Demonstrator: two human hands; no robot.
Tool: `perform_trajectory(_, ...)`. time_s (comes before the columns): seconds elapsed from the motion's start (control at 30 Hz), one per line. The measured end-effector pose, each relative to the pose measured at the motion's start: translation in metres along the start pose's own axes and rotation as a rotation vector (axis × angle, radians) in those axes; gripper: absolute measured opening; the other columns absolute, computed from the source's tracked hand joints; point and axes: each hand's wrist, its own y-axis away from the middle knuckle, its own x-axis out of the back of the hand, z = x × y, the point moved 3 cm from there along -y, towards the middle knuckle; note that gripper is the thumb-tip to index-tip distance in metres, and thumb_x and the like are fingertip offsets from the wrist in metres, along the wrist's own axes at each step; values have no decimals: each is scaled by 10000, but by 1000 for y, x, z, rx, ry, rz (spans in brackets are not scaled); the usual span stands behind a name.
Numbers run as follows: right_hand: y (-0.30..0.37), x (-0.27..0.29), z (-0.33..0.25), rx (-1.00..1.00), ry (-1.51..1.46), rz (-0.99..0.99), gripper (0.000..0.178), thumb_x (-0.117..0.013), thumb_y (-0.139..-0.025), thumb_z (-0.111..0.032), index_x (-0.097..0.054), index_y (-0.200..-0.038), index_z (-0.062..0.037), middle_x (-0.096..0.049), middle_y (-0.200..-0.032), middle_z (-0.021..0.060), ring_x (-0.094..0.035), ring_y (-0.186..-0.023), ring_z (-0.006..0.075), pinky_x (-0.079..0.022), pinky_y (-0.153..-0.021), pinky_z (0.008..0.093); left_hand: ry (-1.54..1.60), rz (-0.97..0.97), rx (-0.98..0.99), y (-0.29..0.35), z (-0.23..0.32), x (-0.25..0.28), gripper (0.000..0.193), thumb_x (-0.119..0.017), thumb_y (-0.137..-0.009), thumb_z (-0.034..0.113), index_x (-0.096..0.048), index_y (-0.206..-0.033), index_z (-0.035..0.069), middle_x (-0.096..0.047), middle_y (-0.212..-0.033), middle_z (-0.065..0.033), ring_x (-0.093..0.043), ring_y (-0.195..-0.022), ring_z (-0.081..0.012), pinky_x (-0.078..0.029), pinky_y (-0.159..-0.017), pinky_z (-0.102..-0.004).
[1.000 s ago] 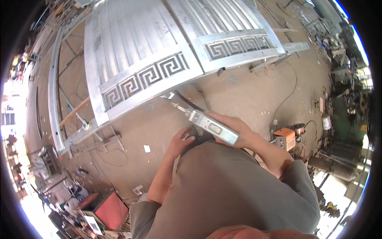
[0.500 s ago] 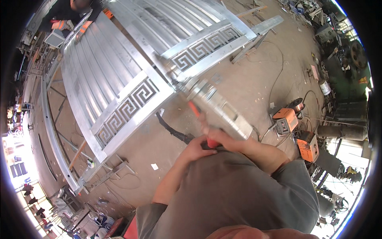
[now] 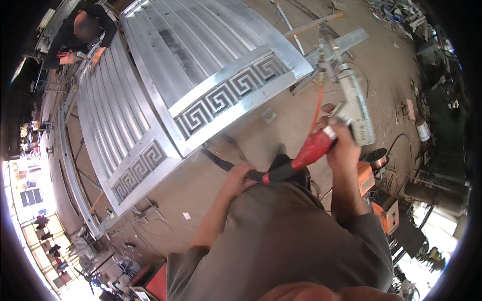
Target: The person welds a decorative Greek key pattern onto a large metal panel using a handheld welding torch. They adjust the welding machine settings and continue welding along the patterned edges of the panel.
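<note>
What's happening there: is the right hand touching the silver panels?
Apart. The head view shows brown floor between the right hand and the silver panels.

Daylight burns white beyond the brown concrete floor's (image 3: 173,198) left and right edges. Glare toward ribbed silver metal gate panel's (image 3: 206,55) near-left corner. White long-bodied handheld tool (image 3: 355,100) slightly soft. Fisheye bends straight edges; rim black.

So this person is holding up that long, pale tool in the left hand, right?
Not the left hand: the head view shows the long, pale, slim-nosed tool held up in the right hand. The left hand is on the thick black cable.
</note>
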Motion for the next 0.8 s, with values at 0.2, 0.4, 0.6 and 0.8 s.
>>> perform_trajectory(0.2,-86,84,-89,324,174,212,463,-649,-956,-29,-511,-1393,37,-663,-1103,159,-659,-881,193,-587,-770,344,-7,-109,-146,-139,73,-48,487,-894,-752,207,-678,-1184,145,-675,-1121,-70,-676,-997,-313,-565,-816,-406)
perform_trajectory(0.4,-148,155,-113,243,235,393,359,-635,-955,-22,-617,-1304,59,-670,-936,119,-643,-834,197,-556,-764,340,-19,-289,-183,-238,92,-81,569,-856,-832,295,-656,-1349,167,-673,-1276,-65,-680,-1102,-308,-541,-948,-439)
perform_trajectory(0.6,-241,175,-155,274,519,220,320,-630,-948,-3,-655,-1264,41,-672,-905,97,-644,-806,182,-554,-755,325,5,-344,51,-296,54,-79,622,-694,-974,490,-601,-1467,123,-616,-1473,-154,-611,-1312,-385,-488,-1113,-456)
perform_trajectory(0.8,-336,155,-160,223,844,102,258,-712,-911,15,-717,-1169,8,-714,-982,46,-657,-805,130,-535,-706,279,71,-248,397,-318,-8,-60,615,-626,-1017,542,-641,-1441,98,-660,-1435,-198,-608,-1335,-388,-463,-1146,-468)
